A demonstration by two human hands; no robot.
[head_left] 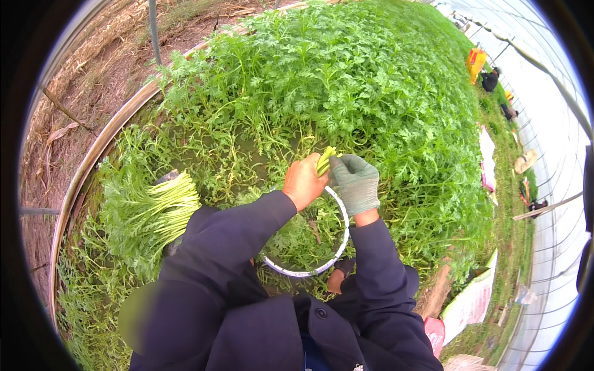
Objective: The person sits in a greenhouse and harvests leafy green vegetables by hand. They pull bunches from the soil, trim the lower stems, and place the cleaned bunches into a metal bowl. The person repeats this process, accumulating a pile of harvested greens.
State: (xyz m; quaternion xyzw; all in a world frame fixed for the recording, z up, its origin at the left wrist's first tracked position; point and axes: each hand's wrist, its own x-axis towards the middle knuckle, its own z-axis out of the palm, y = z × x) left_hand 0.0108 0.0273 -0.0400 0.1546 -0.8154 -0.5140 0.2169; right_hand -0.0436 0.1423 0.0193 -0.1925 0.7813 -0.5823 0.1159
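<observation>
My left hand [304,181] grips a small bunch of pale green stems [326,161], whose cut ends stick up past the fingers. My right hand [356,183] wears a grey-green knitted glove, and its thumb and fingertips pinch at those stem ends. Below both hands is a white round rim [344,232], perhaps of a basket or bucket, with lobed green leaves [297,246] showing inside it. Whether these leaves belong to the held bunch is hidden. Left of my left sleeve lies a large bundle of cut leafy greens [171,208], stem ends towards me.
A dense bed of tall leafy greens [325,83] stands ahead. A curved pale border [116,118] edges it on the left, near a metal post [154,32]. White printed sacks [473,297] lie at right. A crouching person [489,79] is far off beside a yellow-red bag [475,64].
</observation>
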